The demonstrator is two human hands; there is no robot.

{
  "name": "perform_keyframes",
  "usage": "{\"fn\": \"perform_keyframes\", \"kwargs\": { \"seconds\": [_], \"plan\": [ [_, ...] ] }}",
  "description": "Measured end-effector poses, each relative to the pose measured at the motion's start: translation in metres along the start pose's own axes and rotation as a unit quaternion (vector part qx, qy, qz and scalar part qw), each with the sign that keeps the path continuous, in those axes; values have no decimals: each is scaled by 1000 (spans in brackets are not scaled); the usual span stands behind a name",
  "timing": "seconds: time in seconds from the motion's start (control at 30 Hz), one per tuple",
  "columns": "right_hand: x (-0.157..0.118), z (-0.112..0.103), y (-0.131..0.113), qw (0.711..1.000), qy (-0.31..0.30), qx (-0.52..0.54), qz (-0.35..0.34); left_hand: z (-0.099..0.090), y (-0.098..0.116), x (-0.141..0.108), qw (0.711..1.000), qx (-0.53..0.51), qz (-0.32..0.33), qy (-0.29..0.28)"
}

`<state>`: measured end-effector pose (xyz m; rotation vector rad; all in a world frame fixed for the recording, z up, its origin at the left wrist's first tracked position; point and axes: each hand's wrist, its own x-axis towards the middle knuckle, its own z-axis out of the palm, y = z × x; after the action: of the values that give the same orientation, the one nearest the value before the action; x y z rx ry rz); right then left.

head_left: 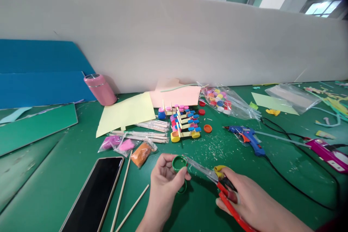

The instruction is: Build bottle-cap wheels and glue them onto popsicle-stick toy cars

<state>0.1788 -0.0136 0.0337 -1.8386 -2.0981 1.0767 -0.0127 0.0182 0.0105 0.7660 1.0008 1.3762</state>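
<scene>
My left hand [167, 179] pinches a small green bottle cap [179, 164] between thumb and fingers, its round side turned up toward me. Just under that hand a second green ring [182, 187] shows in part; whether it is joined to the cap I cannot tell. In my right hand [241, 192] is a pair of scissors [202, 168] with red, yellow and black on the handles. Their blades point left and the tips reach the cap's right edge. Beyond the hands stands a row of small stick-and-clay pieces [186, 121] in yellow, blue and pink.
A phone [94, 194] and thin wooden sticks [133, 206] lie at the left, near bagged orange clay [141, 154]. On the right are a blue glue gun [247, 137] with its cord and a magenta device [327, 154]. A pink tumbler [100, 90] leans by the white partition [174, 40].
</scene>
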Motion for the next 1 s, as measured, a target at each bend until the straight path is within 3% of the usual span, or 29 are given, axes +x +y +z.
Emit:
{"fn": "perform_keyframes", "kwargs": {
  "seconds": [0.23,0.43,0.83,1.0],
  "plan": [
    [4,-1,1,999,7,-38,4,4,-1,-1,1000,30,3,2],
    [10,-1,8,1000,-13,12,0,5,0,-5,999,31,-10,-44],
    [17,-14,35,980,101,-159,58,4,-3,-2,998,66,-1,-23],
    [19,-15,53,969,128,-198,70,3,-12,-2,990,136,42,-10]
  ]
}}
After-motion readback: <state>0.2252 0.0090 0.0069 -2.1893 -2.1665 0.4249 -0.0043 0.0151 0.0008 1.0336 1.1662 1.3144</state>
